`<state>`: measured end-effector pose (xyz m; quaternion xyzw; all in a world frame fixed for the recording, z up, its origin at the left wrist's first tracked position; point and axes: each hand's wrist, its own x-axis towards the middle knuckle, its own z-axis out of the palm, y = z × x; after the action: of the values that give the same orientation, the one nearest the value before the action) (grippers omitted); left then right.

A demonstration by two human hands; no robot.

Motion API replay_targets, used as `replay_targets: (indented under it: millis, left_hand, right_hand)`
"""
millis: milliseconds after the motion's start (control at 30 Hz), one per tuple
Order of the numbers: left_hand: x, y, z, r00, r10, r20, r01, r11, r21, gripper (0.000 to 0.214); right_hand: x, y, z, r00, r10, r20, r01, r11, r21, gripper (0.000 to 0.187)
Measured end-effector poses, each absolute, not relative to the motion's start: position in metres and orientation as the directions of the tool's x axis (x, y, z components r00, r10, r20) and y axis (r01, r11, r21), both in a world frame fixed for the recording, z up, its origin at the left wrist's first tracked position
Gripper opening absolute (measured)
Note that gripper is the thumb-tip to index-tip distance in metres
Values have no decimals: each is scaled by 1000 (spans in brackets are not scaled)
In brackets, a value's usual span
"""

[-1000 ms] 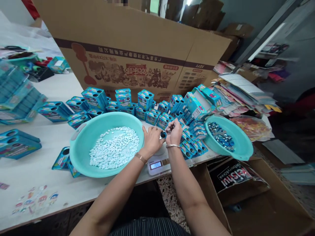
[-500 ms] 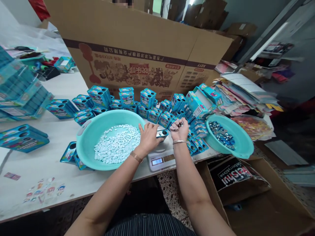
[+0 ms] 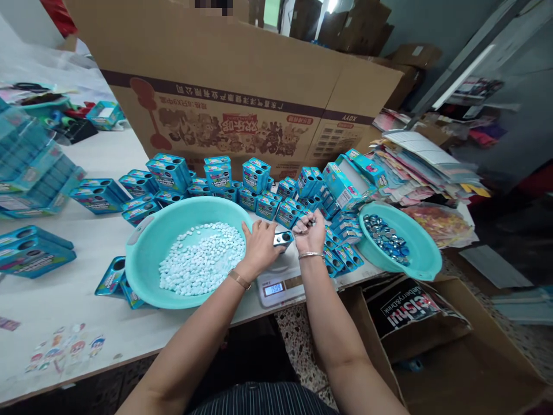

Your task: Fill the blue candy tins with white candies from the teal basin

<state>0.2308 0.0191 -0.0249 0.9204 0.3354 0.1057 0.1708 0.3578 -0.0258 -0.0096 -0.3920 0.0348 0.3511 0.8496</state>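
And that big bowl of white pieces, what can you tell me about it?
The bowl is wide, round, turquoise and plastic-looking, with a greyish oval patch on its left rim. It sits open side up on the white table, small white pieces spread over much of its bottom. Blue boxes peek out past its near-left side. The left hand is close by its right rim; whether they touch is unclear.

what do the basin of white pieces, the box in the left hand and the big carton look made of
Basin: probably plastic, smooth with a sheen, one even turquoise. Held box: perhaps thin metal or glossy card, going by its shiny top; too small to settle. Big carton: seemingly cardboard, matt brown with flat printed panels.
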Motion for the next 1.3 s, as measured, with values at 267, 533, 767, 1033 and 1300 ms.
replay_targets:
  millis: [267, 533, 767, 1033, 1300]
  left_hand:
    - [224, 16, -22, 737, 664, 126, 583, -719, 380, 43]
    - [214, -1, -29, 724, 650, 231, 577, -754, 313, 21]
    - [220, -4, -31, 745, 632, 215, 559, -767, 315, 18]
    - [232, -6, -32, 748, 629, 213, 532, -759, 374, 25]
    - [227, -6, -32, 717, 657, 233, 526, -729, 437, 19]
  right_hand:
    - [359, -25, -13, 768, 561, -309, -597, 452, -663, 37]
    - [347, -18, -14, 818, 509, -269, -527, 474, -706, 43]
    - [344, -21, -13, 837, 492, -238, -487, 474, -733, 47]
    - [341, -20, -17, 839, 501, -213, -455, 430, -780, 45]
    - [336, -21, -21, 860, 503, -89, -343, 440, -830, 43]
